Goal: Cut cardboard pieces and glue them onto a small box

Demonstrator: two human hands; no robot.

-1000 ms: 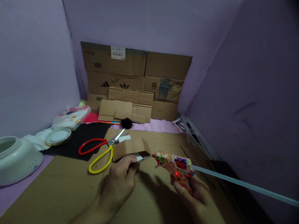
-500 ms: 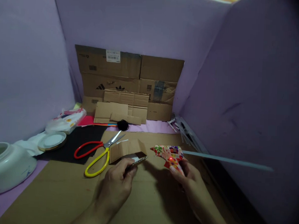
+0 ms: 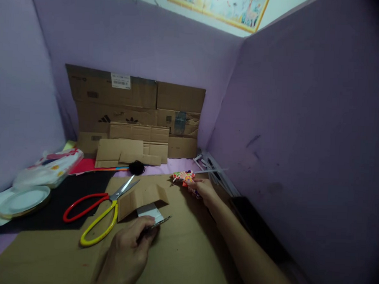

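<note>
My left hand (image 3: 126, 250) pinches a small cardboard piece (image 3: 164, 221), whose thin edge points right; the fingers cover the rest of it. Close beyond lies a bent cardboard strip (image 3: 157, 193), with a white patch (image 3: 151, 212) between it and my fingers. My right hand (image 3: 206, 192) is reached out to the far right, closed around the handle of a flower-patterned glue gun (image 3: 183, 175). A pale glue stick (image 3: 211, 171) sticks out of the gun's back. Left of the bent strip are scissors (image 3: 114, 196) with one red and one yellow handle, blades apart.
A cardboard sheet (image 3: 178, 258) covers the work surface. Against the back wall leans a large cardboard panel (image 3: 182, 97) with smaller pieces before it. Black yarn (image 3: 137, 167), black paper (image 3: 58, 201) and a round lid (image 3: 25, 200) lie left; several glue sticks (image 3: 221, 177) lie right.
My right hand has carried the glue gun forward, away from the cardboard in my left hand. The held piece has come away from the bent strip. The view has swung right and up.
</note>
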